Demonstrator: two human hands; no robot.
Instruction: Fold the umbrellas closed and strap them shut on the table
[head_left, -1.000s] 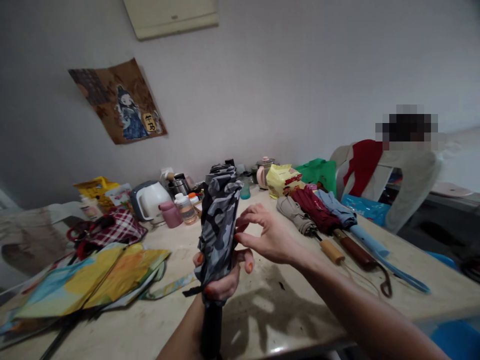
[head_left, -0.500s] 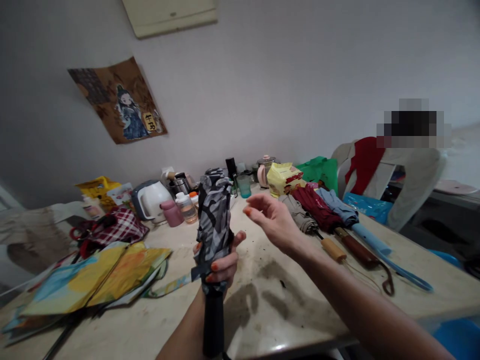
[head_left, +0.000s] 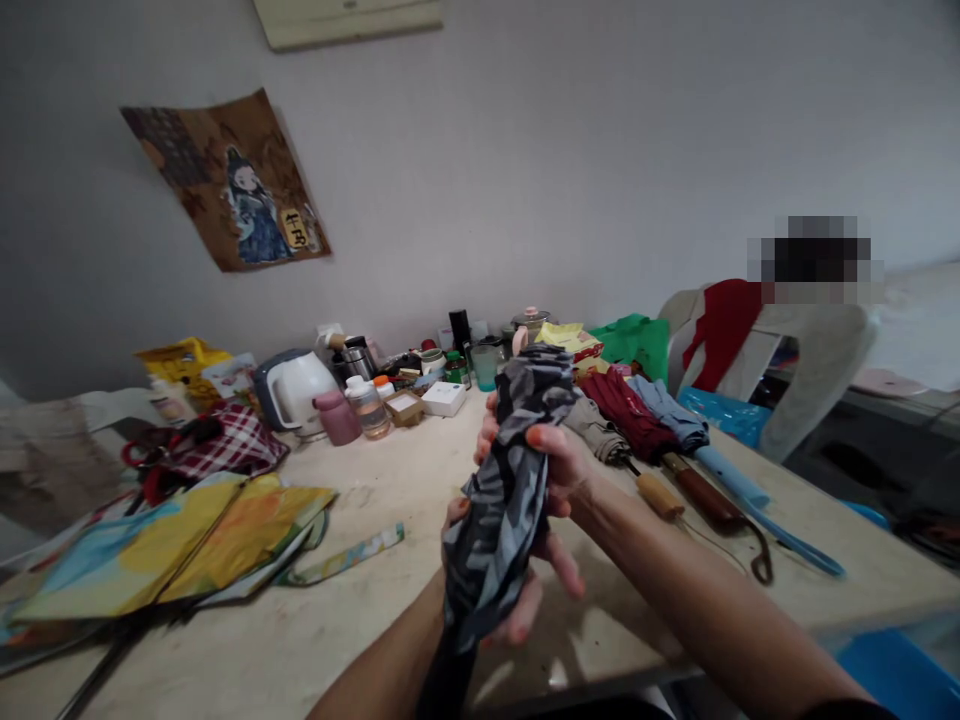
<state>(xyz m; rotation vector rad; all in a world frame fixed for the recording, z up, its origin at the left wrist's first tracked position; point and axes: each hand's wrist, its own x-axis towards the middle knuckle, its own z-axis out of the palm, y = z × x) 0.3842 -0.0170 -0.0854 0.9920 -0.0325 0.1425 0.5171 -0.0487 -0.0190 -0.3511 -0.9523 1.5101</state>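
Note:
I hold a folded grey camouflage umbrella point(head_left: 510, 480) over the table, its top tilted away to the right. My right hand point(head_left: 551, 460) is wrapped round its upper half. My left hand point(head_left: 525, 590) supports the lower part from behind, fingers curled loosely round the fabric. The umbrella's dark handle runs down out of the bottom of the view.
Three folded umbrellas point(head_left: 652, 420) lie at the right of the beige table point(head_left: 360, 620). A yellow-and-blue open umbrella point(head_left: 172, 540) lies at the left. A white kettle point(head_left: 296, 390), bottles and boxes line the wall. A person sits on a chair at the far right point(head_left: 810, 340).
My right hand, open beside the umbrella before, has closed round its upper part. The umbrella has tilted from upright to the right and moved right. My left hand has loosened its grip.

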